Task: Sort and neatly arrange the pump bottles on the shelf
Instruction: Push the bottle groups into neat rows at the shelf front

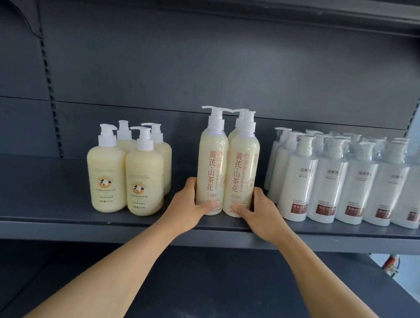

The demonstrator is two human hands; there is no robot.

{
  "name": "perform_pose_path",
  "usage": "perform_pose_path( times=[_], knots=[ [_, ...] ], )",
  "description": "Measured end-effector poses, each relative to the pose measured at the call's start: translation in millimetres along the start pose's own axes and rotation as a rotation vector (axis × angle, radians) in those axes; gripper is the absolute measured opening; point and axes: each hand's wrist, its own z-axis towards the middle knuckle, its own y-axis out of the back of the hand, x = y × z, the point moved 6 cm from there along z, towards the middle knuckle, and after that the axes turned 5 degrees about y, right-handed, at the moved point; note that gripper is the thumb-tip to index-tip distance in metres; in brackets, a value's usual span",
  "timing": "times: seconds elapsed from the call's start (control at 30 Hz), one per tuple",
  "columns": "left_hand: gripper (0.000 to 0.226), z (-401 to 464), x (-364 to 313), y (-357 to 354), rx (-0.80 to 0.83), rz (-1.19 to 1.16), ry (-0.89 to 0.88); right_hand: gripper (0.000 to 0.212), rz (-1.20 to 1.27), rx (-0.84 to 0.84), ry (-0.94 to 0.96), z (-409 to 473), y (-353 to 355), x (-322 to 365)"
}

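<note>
Head view: tall cream pump bottles (228, 169), mid-shelf (53, 218), front pair clasped at base, left hand (191, 204) and right hand (260, 211) curled round one each. Advice: press evenly inward, slide low, labels forward.

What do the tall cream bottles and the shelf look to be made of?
Tall bottles: probably glossy plastic, smooth with soft highlights; whether the cream colour is wall or contents, I can't tell. Shelf: likely painted metal, matte dark grey, with thin folded edges and slotted uprights.
</note>
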Motion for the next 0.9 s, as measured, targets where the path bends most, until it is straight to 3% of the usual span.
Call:
perform_pose_path(
  times=[0.53,0.63,0.77,0.9],
  knots=[
    [0.066,-8.2,1.0,-1.6,0.011,0.119,0.067,0.061,0.059,0.014,0.016,1.2,-2.4,-9.3],
    [0.078,-17.4,3.9,0.1,-0.034,0.153,0.077,0.068,0.126,-0.134,-0.007,-9.6,7.7,-8.0],
    [0.079,-43.5,7.2,6.8,-0.090,0.195,0.058,0.053,0.071,-0.389,0.087,-38.3,20.0,9.0],
    [0.063,-73.5,9.2,32.6,-0.139,0.228,0.030,0.044,0.027,-0.375,0.249,-52.3,6.2,46.7]
  ],
)
